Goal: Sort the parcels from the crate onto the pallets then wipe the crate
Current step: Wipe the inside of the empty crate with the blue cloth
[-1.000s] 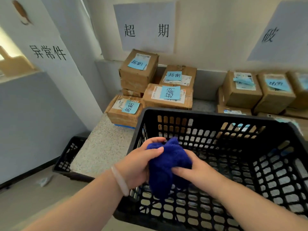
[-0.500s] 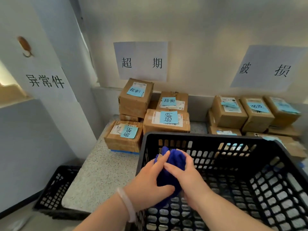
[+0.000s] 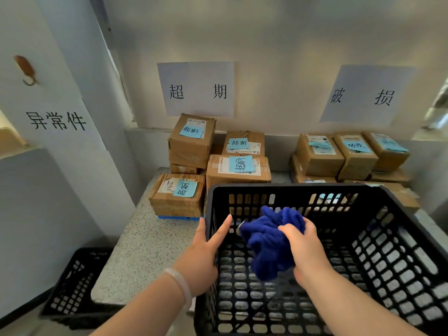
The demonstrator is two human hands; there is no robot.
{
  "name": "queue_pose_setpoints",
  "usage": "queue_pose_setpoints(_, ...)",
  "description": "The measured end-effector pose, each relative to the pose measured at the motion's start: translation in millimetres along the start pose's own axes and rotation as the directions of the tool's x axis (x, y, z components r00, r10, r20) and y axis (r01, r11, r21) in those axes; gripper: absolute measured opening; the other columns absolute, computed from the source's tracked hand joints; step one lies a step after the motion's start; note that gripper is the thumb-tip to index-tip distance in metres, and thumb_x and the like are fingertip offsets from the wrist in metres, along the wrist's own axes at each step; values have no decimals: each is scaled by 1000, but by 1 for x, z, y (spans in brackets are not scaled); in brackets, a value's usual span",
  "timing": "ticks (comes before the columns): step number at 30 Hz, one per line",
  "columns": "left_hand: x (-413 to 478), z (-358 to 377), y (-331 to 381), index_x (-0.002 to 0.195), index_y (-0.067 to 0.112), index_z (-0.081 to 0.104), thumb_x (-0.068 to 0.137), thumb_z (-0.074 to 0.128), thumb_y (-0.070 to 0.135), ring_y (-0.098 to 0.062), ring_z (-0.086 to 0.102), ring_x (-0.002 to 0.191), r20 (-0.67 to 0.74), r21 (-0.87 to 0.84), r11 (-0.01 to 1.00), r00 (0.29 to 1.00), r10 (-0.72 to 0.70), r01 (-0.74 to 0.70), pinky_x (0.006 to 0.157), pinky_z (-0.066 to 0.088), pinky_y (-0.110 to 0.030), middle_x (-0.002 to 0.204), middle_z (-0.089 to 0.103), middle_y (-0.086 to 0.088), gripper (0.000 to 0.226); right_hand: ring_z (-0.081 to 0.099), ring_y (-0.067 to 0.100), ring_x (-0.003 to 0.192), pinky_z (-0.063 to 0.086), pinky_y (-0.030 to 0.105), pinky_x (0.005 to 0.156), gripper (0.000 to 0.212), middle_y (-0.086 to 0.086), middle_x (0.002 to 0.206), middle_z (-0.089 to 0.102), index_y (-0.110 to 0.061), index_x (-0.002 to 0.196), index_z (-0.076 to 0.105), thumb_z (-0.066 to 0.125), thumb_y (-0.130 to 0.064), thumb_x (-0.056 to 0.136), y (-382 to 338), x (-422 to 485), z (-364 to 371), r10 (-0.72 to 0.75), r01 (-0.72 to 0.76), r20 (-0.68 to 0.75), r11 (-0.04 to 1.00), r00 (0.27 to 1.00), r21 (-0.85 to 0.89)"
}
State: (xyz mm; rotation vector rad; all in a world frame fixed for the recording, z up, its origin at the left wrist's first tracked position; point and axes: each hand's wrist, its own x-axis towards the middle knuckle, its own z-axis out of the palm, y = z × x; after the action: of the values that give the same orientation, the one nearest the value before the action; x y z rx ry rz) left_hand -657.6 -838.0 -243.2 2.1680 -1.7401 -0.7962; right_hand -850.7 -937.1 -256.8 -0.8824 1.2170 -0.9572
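A black latticed plastic crate (image 3: 291,189) stands on the speckled counter in front of me, with no parcels inside. My right hand (image 3: 304,248) grips a bunched dark blue cloth (image 3: 269,241) inside the crate, near its left wall. My left hand (image 3: 206,251) rests on the crate's left rim, thumb outside and fingers straight over the edge. Brown cardboard parcels with blue sticky notes are stacked behind the crate: one group (image 3: 213,161) under the middle wall sign, another group (image 3: 349,154) under the right wall sign.
The speckled counter (image 3: 145,248) runs left of the crate to a white pillar bearing a paper sign (image 3: 55,121). A second black crate (image 3: 72,284) sits lower at the left, below the counter edge. Wall signs (image 3: 196,89) hang behind the parcels.
My left hand let go of the cloth and moved left onto the crate's rim. My right hand alone now holds the cloth, shifted right inside the crate.
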Motion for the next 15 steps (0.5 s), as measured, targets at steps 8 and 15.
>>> queue_pose_setpoints(8, -26, 0, -9, 132, 71, -22, 91, 52, 2, -3, 59, 91, 31, 25, 1000, 1000, 7, -7, 67, 50, -12, 161, -27, 0, 110, 63, 30, 103, 53, 54, 88, 46, 3, 120, 59, -34, 127, 46, 67, -18, 89, -17, -4, -13, -24, 23, 31, 998, 999, 58)
queue_pose_setpoints(15, -32, -5, -22, 139, 62, -17, 88, 47, -5, -7, 58, 78, 51, -48, 997, 997, -55, 58, 64, 46, -11, 160, -26, 8, 105, 51, -1, 115, 41, 23, 101, 51, -16, 124, 53, -42, 122, 48, 73, -16, 85, -32, -3, 36, -340, 429, 292, 836, 894, -341)
